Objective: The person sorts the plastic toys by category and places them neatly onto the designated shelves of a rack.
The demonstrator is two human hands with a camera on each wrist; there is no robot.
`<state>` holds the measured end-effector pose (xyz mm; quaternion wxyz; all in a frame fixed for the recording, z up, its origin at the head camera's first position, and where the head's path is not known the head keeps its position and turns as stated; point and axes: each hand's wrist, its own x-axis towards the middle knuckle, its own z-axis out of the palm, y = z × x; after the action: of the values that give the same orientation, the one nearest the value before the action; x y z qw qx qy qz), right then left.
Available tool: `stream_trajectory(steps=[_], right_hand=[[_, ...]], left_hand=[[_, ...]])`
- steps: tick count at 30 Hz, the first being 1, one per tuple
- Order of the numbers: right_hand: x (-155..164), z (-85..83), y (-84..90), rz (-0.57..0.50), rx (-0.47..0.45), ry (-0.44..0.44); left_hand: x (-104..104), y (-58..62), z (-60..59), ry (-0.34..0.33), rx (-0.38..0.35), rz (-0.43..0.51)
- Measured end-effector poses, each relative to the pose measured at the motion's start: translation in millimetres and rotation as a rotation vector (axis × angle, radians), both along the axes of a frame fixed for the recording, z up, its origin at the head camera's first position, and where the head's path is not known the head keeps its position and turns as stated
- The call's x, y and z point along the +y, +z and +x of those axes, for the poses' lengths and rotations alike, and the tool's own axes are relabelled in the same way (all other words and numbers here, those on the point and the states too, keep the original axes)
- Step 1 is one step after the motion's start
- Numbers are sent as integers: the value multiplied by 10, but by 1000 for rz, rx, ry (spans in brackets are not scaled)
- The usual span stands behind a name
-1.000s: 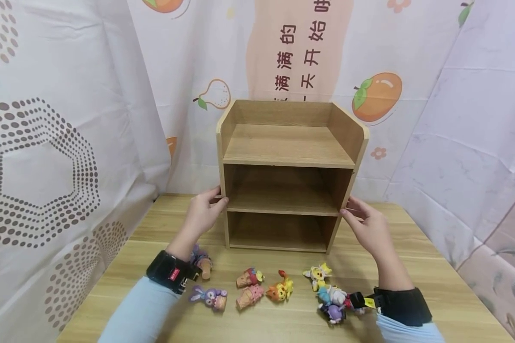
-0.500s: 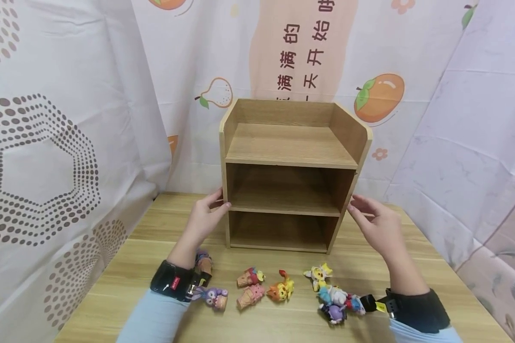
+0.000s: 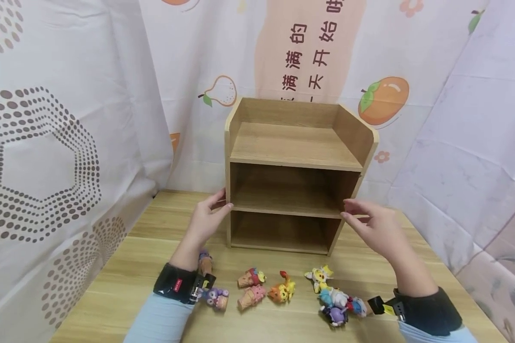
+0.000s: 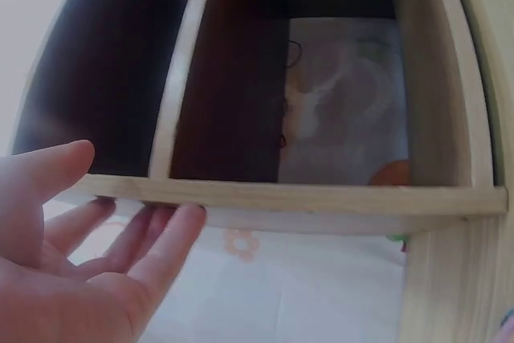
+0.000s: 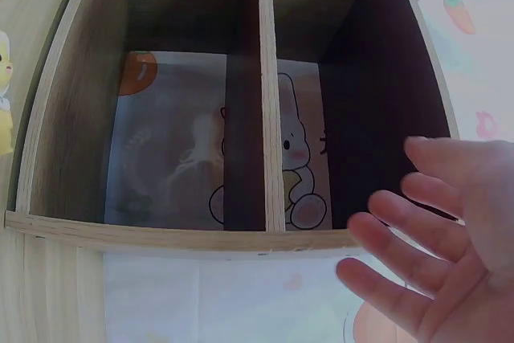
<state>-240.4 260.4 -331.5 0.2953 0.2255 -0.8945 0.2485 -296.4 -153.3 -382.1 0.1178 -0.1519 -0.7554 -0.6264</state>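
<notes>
Right hand (image 3: 376,225) shifts inward to right edge of shelf (image 3: 296,164), fingers loosely extended | left hand (image 3: 204,220) relaxed, fingertips touching shelf's left side | toys (image 3: 279,294) before shelf

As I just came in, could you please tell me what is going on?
A person has the left hand at the left edge of a light-brown, boxy wooden shelf unit on a wood-grained table. The right hand is open by the right edge. Small multicoloured toy figures lie in front.
</notes>
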Motion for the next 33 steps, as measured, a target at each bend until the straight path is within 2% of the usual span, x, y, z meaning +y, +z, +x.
stream_trajectory(steps=[5, 9, 16, 25, 33], right_hand=[[-76, 27, -5, 64, -120, 71], [-126, 28, -7, 111, -183, 90], [-171, 19, 8, 194, -259, 118], [-263, 28, -35, 329, -288, 179], [-359, 34, -130, 381, -413, 282]], left_hand=[[-12, -53, -57, 35, 17, -31], [-12, -75, -86, 56, 30, -34], [20, -95, -101, 73, 8, 9], [39, -69, -87, 59, 22, 15], [38, -82, -88, 69, 4, 17]])
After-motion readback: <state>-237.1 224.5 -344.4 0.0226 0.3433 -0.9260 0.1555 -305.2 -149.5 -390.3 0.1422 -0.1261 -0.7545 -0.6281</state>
